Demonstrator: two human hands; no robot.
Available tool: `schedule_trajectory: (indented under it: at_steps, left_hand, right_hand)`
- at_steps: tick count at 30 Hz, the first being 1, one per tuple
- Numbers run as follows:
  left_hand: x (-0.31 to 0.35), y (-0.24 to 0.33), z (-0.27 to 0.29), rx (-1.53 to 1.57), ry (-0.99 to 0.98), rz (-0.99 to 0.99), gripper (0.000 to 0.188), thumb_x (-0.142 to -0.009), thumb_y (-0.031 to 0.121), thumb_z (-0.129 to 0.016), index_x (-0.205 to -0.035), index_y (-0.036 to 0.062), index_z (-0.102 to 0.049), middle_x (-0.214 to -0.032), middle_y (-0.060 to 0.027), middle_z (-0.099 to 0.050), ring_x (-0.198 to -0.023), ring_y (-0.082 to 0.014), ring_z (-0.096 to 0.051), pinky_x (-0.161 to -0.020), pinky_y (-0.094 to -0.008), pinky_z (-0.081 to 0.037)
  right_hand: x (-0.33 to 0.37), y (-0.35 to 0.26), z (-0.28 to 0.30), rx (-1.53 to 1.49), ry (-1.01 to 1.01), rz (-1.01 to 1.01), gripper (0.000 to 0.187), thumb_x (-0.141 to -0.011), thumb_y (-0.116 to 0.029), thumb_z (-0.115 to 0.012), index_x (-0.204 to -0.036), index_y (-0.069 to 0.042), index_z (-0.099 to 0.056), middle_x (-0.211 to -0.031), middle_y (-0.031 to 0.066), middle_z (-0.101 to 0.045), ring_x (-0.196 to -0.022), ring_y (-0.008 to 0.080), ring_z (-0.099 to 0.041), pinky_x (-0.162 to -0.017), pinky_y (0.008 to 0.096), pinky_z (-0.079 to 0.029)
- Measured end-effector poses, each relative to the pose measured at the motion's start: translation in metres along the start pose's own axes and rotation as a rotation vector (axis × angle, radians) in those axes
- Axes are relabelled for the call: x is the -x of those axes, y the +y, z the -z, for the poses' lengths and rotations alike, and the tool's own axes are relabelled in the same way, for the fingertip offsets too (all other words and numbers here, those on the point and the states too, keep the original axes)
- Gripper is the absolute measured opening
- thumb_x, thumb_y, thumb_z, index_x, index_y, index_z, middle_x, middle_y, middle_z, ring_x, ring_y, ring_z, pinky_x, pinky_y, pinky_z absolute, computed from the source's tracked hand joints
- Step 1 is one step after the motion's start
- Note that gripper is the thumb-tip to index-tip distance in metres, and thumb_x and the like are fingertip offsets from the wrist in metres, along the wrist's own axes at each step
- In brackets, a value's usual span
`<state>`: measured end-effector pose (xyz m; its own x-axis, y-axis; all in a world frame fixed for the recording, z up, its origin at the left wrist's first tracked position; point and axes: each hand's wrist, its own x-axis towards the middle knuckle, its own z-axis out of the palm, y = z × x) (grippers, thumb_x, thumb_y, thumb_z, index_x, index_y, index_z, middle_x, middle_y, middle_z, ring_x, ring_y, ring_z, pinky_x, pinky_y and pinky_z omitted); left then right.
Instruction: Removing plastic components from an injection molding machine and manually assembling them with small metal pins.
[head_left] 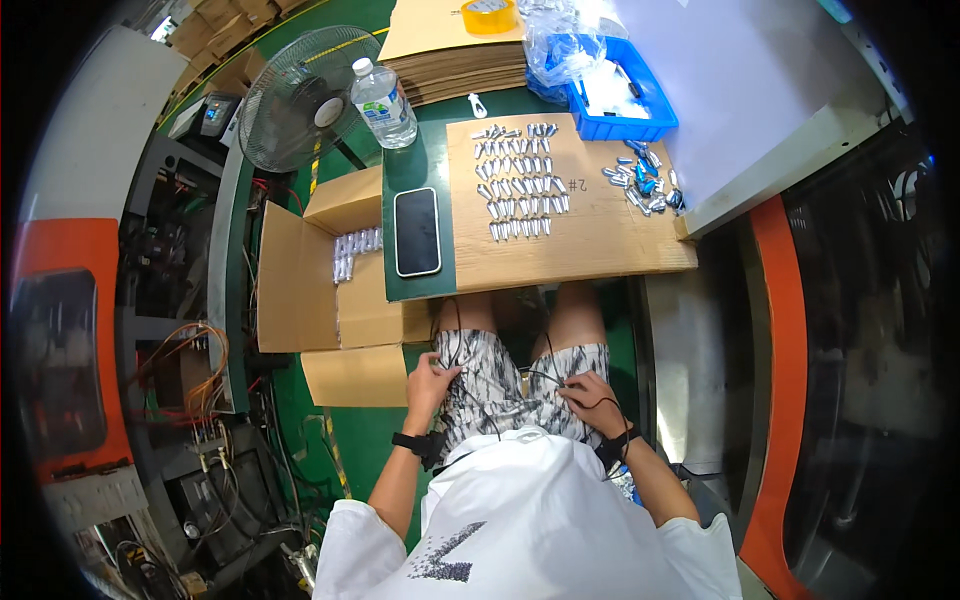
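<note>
My left hand (429,387) rests by my left thigh, its fingers pinched on a thin black cable (457,340). Over the right thigh, my right hand (594,402) has its fingertips closed on a black cable too; loops of it hang across my lap and by the wrist. Both wrists wear black bands. Ahead of the hands, several rows of small silver metal parts (520,187) lie on a cardboard sheet (610,245) on the table. A loose heap of silver and blue parts (643,180) sits at the sheet's right. Neither hand touches these parts.
A white-edged phone (417,232) and a water bottle (385,105) are on the green table's left. An open carton (290,275) with wrapped parts stands beside it, near a fan (300,100). At the back are a blue bin (625,128), stacked cardboard (440,75) and yellow tape (489,16).
</note>
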<state>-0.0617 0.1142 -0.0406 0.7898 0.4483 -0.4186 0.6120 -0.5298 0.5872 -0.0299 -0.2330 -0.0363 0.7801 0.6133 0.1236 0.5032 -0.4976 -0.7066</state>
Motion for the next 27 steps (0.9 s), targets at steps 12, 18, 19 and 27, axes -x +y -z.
schedule_trajectory:
  at_steps: [12, 18, 19, 27]
  left_hand:
    - [0.001, 0.008, -0.028, -0.006, 0.103, -0.197, 0.027, -0.085, 0.027, -0.066, -0.097, 0.0055, -0.054, -0.083, -0.0162, -0.061, -0.08, -0.0368, -0.06, -0.068, -0.0452, -0.047]
    - [-0.017, 0.0, -0.024, 0.051, 0.023, -0.212, 0.039, -0.085, 0.035, -0.067, -0.101, 0.0027, -0.051, -0.083, -0.0195, -0.06, -0.078, -0.0358, -0.06, -0.07, -0.0435, -0.046]
    - [-0.021, 0.003, -0.02, 0.066, -0.063, -0.127, 0.042, -0.085, 0.036, -0.067, -0.103, 0.0029, -0.05, -0.085, -0.0204, -0.061, -0.08, -0.0351, -0.06, -0.071, -0.0434, -0.046]
    - [-0.035, 0.002, -0.011, -0.092, -0.032, -0.028, 0.081, -0.072, 0.056, -0.075, -0.117, -0.0052, -0.046, -0.118, -0.0267, -0.05, -0.109, -0.0419, -0.053, -0.092, -0.044, -0.045]
  right_hand:
    - [-0.025, 0.008, -0.012, 0.048, 0.138, -0.138, 0.013, -0.073, -0.007, -0.066, -0.085, -0.009, -0.068, -0.083, 0.0076, -0.06, -0.079, 0.0267, -0.062, -0.067, 0.0368, -0.051]
    - [-0.034, 0.016, -0.023, 0.057, 0.243, -0.209, 0.011, -0.073, -0.011, -0.065, -0.084, -0.011, -0.069, -0.08, 0.0074, -0.061, -0.072, 0.0283, -0.063, -0.062, 0.0381, -0.051]
    - [-0.033, 0.018, -0.022, 0.062, 0.221, -0.223, 0.01, -0.074, -0.012, -0.066, -0.084, -0.011, -0.069, -0.081, 0.0074, -0.062, -0.072, 0.0288, -0.064, -0.062, 0.0382, -0.051]
    - [-0.038, 0.018, -0.013, 0.046, 0.151, -0.257, 0.015, -0.076, -0.021, -0.071, -0.084, -0.008, -0.069, -0.084, 0.0087, -0.06, -0.074, 0.0283, -0.064, -0.063, 0.0372, -0.05]
